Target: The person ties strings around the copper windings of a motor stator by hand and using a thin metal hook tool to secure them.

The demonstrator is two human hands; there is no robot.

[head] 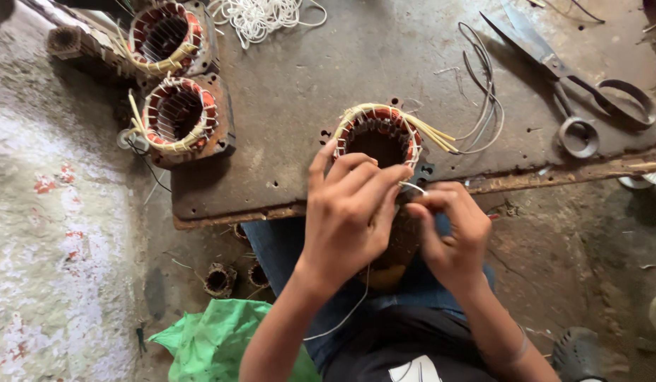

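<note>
Stator [379,138], round with copper windings and pale lacing, stands at the near edge of the rusty metal plate [328,78], its bore axis upright and open end facing up. The left hand [349,212] curls over its near rim, fingers narrow. Just right of that grip, the right hand [452,237] pinches a thin white cord [413,187] running towards the rim. Well beyond, right, lie scissors [568,78].
</note>
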